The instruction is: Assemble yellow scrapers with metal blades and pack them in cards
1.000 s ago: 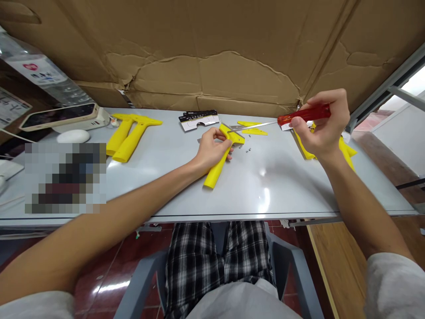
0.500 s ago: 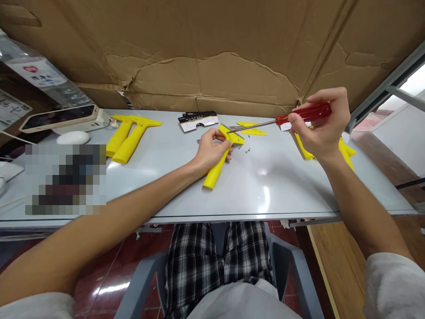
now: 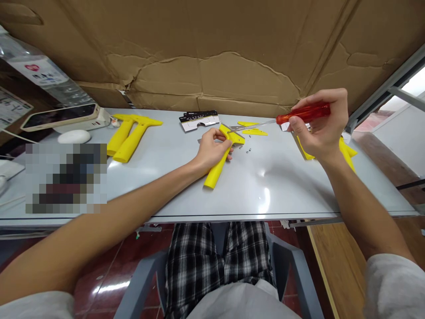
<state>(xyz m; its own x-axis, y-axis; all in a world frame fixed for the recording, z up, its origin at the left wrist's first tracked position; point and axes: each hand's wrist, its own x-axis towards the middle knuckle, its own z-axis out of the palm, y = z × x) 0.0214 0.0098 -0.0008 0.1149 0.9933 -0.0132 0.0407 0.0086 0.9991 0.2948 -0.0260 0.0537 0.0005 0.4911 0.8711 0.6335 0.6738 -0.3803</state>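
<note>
My left hand (image 3: pixel 212 149) is closed around a yellow T-shaped scraper (image 3: pixel 215 175), its handle slanting toward me on the table. In my right hand (image 3: pixel 327 126) is a screwdriver with a red see-through handle (image 3: pixel 303 114). Its long metal shaft (image 3: pixel 255 126) runs left, and the tip meets the scraper's head near my left thumb. Several small screws (image 3: pixel 248 151) lie just right of that head. Behind it are loose yellow plates (image 3: pixel 255 132). My left fingers hide part of the scraper.
Two yellow scrapers (image 3: pixel 131 139) lie at left, and more yellow pieces (image 3: pixel 348 155) sit beyond my right wrist. Black-and-white cards (image 3: pixel 199 121) rest at the back. A phone (image 3: pixel 61 117), a white mouse (image 3: pixel 73 137) and a plastic bottle (image 3: pixel 49 73) occupy the left. Cardboard (image 3: pixel 212 53) walls the back.
Both hands stay almost where they were, the screwdriver tip still at the scraper's head. Light falls differently on the red handle and shaft, and the right fingers have shifted slightly.
</note>
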